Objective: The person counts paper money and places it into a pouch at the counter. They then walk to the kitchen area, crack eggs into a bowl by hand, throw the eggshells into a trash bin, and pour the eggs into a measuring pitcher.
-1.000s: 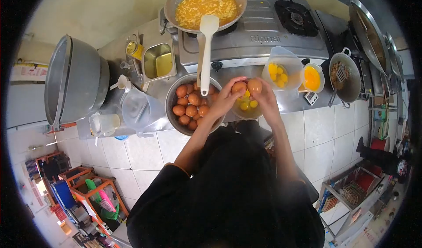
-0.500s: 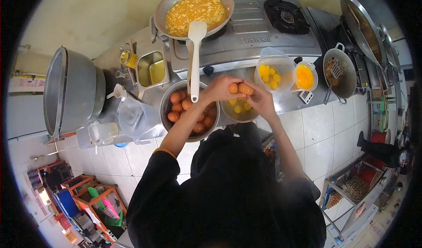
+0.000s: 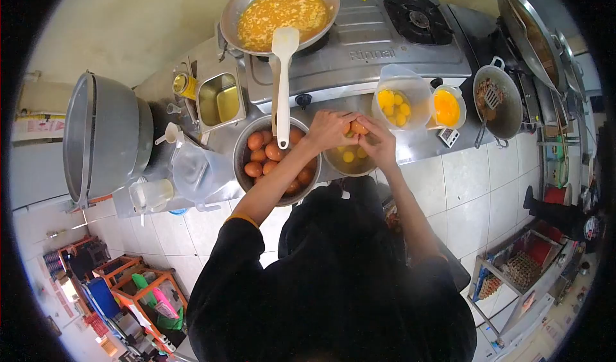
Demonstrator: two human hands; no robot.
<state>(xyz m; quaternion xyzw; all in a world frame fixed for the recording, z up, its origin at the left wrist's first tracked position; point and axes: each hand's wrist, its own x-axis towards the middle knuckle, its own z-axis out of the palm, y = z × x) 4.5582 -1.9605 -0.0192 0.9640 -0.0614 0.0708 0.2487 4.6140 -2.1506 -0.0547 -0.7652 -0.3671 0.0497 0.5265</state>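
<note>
My left hand (image 3: 330, 131) and my right hand (image 3: 380, 145) meet above a metal bowl (image 3: 364, 169), fingers closed round brown eggshell (image 3: 359, 128). The shell shows as two rounded parts side by side; fingers hide much of it, so I cannot tell how far it is split. Below, several yolks (image 3: 348, 156) lie in clear egg white in that bowl. Under my left forearm stands a pot (image 3: 239, 169) full of whole brown eggs (image 3: 273, 151). A white spatula (image 3: 283, 92) stretches from the frying pan toward this pot.
A frying pan (image 3: 226, 22) of yellow, bubbling mixture sits on the stove (image 3: 359, 38). Right of my hands stand a clear jug (image 3: 420, 102) with yolks, a cup of orange-yellow liquid (image 3: 447, 108) and a small timer (image 3: 448, 137). A large grey pot (image 3: 109, 131) stands left.
My hands have drawn slightly closer together and the two shell parts sit nearer each other, more covered by fingers. The view has shifted slightly.
</note>
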